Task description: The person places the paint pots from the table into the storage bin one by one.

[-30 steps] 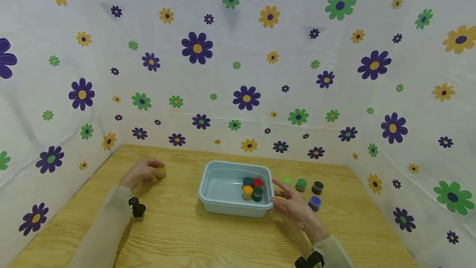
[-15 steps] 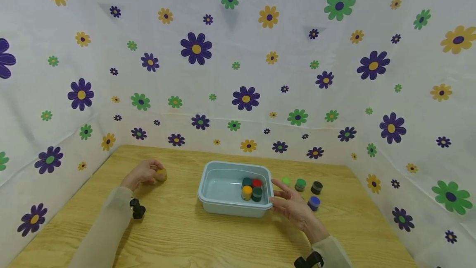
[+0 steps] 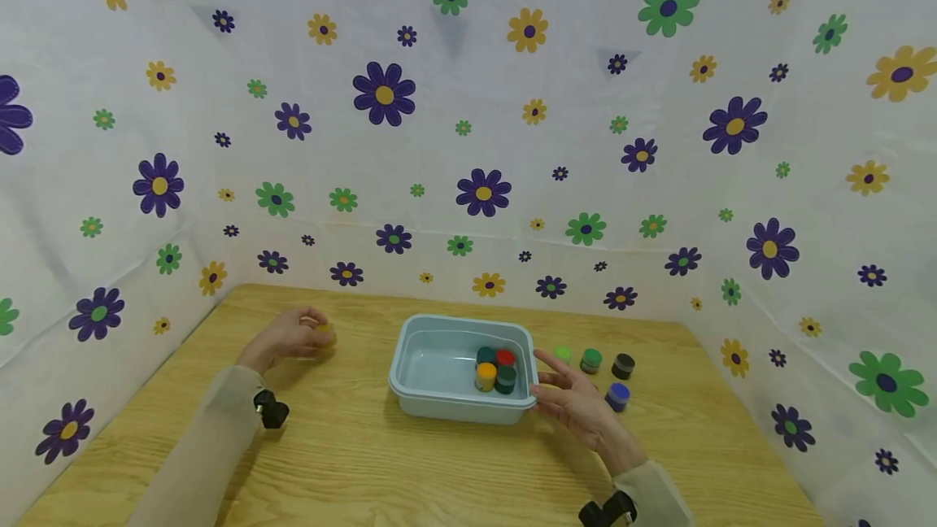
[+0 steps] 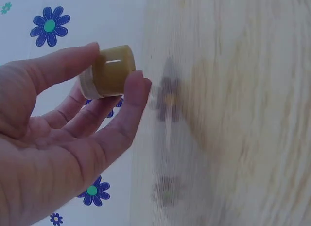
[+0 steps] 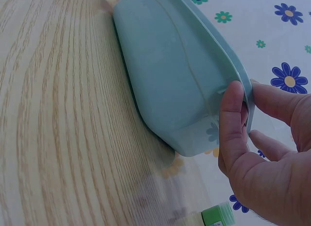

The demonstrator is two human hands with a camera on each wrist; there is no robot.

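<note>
My left hand (image 3: 293,334) pinches a small ochre-yellow paint jar (image 4: 114,73) between thumb and fingertips at the left of the table. In the left wrist view the jar is tipped on its side and looks raised off the wood. A light blue plastic tub (image 3: 432,407) stands mid-table. With thumb and fingers on either side of its rim, my right hand (image 3: 574,409) holds the tub's right end. Inside the tub, at its right, are an orange-yellow jar (image 3: 485,377), a red-lidded jar (image 3: 505,359), a dark green jar (image 3: 505,381) and a dark teal jar (image 3: 486,357).
Right of the tub stand a light green jar (image 3: 562,354), a green jar (image 3: 590,360), a black jar (image 3: 623,365) and a blue jar (image 3: 618,396). A flower-printed white cloth (image 3: 424,145) encloses the wooden table (image 3: 395,478) at the back and sides.
My left hand has shifted slightly up and to the right with the ochre-yellow jar, which turned in its fingers. The right hand and tub have stayed in place.
</note>
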